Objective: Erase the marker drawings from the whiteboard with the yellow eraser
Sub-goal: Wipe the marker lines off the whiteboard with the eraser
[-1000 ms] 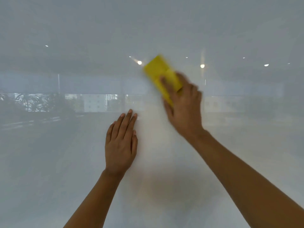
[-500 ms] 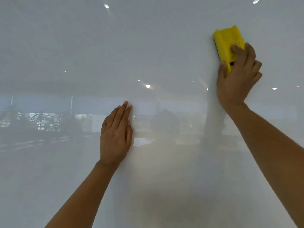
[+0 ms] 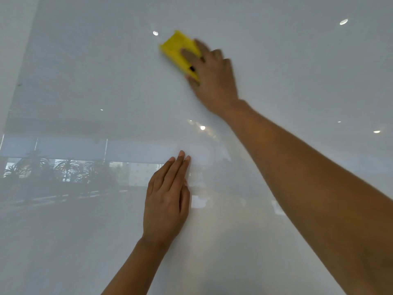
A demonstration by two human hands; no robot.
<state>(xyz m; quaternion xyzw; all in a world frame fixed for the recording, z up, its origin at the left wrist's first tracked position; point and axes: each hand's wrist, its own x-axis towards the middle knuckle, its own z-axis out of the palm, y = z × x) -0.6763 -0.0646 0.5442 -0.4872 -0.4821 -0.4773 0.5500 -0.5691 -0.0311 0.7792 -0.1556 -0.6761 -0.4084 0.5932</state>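
A glossy whiteboard (image 3: 85, 81) fills the view. I see no marker drawings on it, only reflections. The yellow eraser (image 3: 176, 48) lies pressed against the board near the upper middle, tilted and motion-blurred. My right hand (image 3: 212, 77) grips it from the lower right, fingers over its back. Lower down, my left hand (image 3: 168, 196) rests flat on the board with its fingers together, holding nothing.
The board's left edge (image 3: 21, 67) runs slanted down the far left, with plain wall beyond it. Ceiling lights (image 3: 343, 21) and a window with plants (image 3: 63, 169) are mirrored in the glossy surface.
My right hand has swept the eraser from the upper right toward the left, to the upper middle of the board. My left hand stays flat in place.
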